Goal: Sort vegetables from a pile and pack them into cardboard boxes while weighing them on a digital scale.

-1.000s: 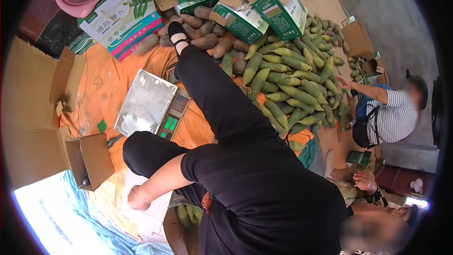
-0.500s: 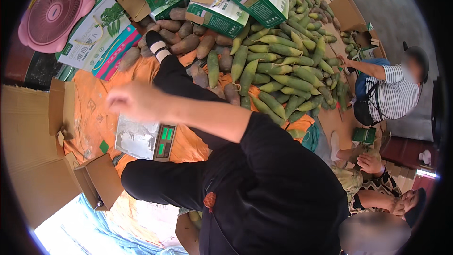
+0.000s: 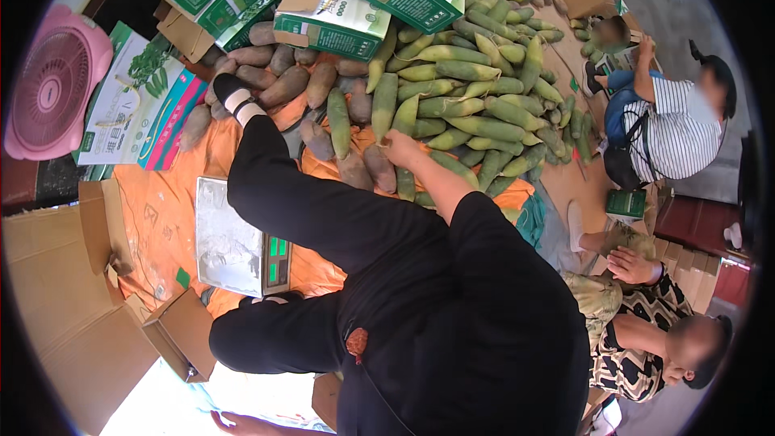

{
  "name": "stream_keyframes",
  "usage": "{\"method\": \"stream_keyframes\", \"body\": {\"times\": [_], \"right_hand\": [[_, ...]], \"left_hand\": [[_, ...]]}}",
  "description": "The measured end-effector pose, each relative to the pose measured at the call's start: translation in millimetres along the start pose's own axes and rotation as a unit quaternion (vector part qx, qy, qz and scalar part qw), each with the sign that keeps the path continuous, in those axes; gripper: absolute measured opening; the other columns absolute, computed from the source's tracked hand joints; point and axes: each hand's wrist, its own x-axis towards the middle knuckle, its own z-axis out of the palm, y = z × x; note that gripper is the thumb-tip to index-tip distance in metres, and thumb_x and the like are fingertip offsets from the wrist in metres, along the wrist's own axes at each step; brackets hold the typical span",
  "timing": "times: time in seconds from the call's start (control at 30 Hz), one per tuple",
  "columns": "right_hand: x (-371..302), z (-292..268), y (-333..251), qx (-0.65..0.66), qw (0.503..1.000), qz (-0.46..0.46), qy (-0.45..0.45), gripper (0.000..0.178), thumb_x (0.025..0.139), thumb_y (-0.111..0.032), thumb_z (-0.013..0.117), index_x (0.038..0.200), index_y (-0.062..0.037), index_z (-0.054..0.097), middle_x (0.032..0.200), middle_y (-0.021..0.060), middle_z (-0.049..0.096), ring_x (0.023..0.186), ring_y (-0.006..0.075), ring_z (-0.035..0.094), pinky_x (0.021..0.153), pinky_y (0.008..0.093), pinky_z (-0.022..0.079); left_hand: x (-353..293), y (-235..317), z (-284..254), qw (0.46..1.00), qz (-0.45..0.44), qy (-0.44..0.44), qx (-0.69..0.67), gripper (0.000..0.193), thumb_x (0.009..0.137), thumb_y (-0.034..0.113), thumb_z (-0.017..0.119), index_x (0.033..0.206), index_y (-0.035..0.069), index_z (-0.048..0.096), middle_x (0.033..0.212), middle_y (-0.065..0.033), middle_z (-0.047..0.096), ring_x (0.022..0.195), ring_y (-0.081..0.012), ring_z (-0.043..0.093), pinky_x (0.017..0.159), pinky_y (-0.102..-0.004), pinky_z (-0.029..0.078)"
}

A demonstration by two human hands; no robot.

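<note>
My right hand [image 3: 400, 150] reaches to the near side of a heap of green radishes [image 3: 492, 125]. Its fingers close round the lower end of a green radish [image 3: 404, 117]. Low at the picture's bottom edge is my left hand [image 3: 234, 422], partly cut off, with a finger stretched out and no object visible in it. A weighing scale [image 3: 229, 238] with a pale metal plate and a lit green display stands by my legs, its plate bare. Reddish-brown oblong roots [image 3: 284, 86] lie beside the green heap, near my shoe.
Green and white cartons [image 3: 331, 24] stand beyond the roots. A pink fan [image 3: 56, 85] is at the far left, an open cardboard box [image 3: 179, 331] below the scale. An orange sheet [image 3: 161, 218] covers the floor. Two people sit at right, one in a striped shirt [image 3: 674, 133].
My right hand has moved from above the scale to the radish heap and taken hold of a radish. My left hand has come into view at the bottom. The whole view has shifted slightly.
</note>
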Motion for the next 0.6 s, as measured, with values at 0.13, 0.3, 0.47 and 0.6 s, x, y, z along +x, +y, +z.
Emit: {"method": "stream_keyframes", "body": {"times": [0.13, 0.3, 0.47, 0.6], "right_hand": [[-12, -9, 50, 0.012, 0.996, 0.086, 0.003, 0.042, 0.079, -0.015, 0.064, 0.119, -0.0077, 0.054, 0.106, 0.0204, 0.064, 0.102, 0.0360, 0.060, 0.087, 0.0409, 0.047], [8, -7, 32, -0.014, 0.998, 0.059, 0.003, 0.037, 0.079, -0.012, 0.063, 0.116, -0.0085, 0.058, 0.105, 0.0194, 0.065, 0.100, 0.0339, 0.062, 0.086, 0.0401, 0.048], [48, -52, -8, 0.038, 0.995, -0.059, 0.072, 0.019, 0.082, -0.012, 0.059, 0.099, -0.0060, 0.065, 0.099, 0.0201, 0.066, 0.094, 0.0333, 0.063, 0.081, 0.0413, 0.050], [95, -118, -84, -0.063, 0.956, -0.200, 0.206, 0.019, 0.081, -0.011, 0.057, 0.099, -0.0126, 0.064, 0.099, 0.0155, 0.057, 0.093, 0.0366, 0.059, 0.081, 0.0471, 0.049]], "left_hand": [[16, 35, -12, 0.999, -0.032, 0.010, -0.001, 0.028, 0.094, 0.024, 0.053, 0.115, 0.007, 0.063, 0.117, -0.0128, 0.062, 0.107, -0.0254, 0.058, 0.085, -0.0386, 0.048], [28, 99, -15, 0.989, -0.066, -0.052, -0.125, 0.024, 0.095, 0.016, 0.054, 0.115, 0.005, 0.062, 0.116, -0.0086, 0.060, 0.107, -0.0250, 0.056, 0.090, -0.0373, 0.046], [27, 139, 24, 0.971, 0.192, -0.088, -0.111, 0.019, 0.092, 0.007, 0.055, 0.108, 0.001, 0.063, 0.110, -0.0099, 0.060, 0.106, -0.0288, 0.055, 0.091, -0.0399, 0.043], [23, 152, 47, 0.935, 0.330, -0.133, -0.013, 0.016, 0.088, 0.003, 0.056, 0.103, 0.000, 0.063, 0.108, -0.0123, 0.059, 0.108, -0.0303, 0.055, 0.094, -0.0429, 0.040]]}}
